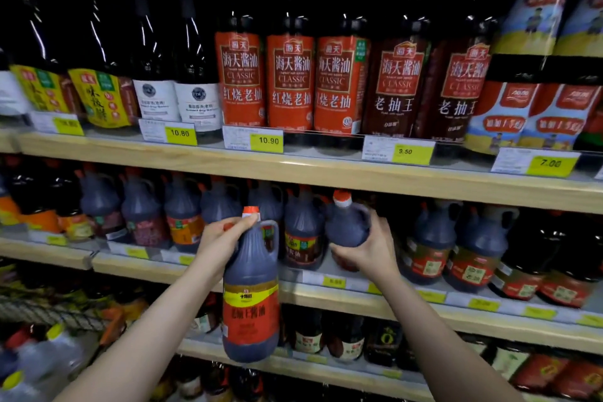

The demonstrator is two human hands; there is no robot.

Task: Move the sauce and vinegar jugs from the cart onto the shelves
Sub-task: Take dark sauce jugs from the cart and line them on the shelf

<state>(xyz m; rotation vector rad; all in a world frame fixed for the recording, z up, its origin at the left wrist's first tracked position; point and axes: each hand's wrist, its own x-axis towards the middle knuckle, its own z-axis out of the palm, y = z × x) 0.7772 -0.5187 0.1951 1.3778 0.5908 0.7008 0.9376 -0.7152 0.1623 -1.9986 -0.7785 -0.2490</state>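
My left hand (pixel 222 238) grips a dark sauce jug (pixel 251 297) by its neck, just under the orange cap. That jug has a yellow and red label and hangs in front of the middle shelf (pixel 326 295). My right hand (pixel 365 246) holds a second dark jug (pixel 347 228) with an orange cap round its body, tilted, at the front of the middle shelf in a gap between other jugs. Its lower part and label are hidden behind my hand.
Several similar dark jugs (pixel 473 254) stand in a row along the middle shelf on both sides. Tall soy sauce bottles (pixel 290 81) fill the upper shelf (pixel 326 170) above yellow price tags. Smaller jars fill the lower shelf. Clear bottles (pixel 42 359) lie at bottom left.
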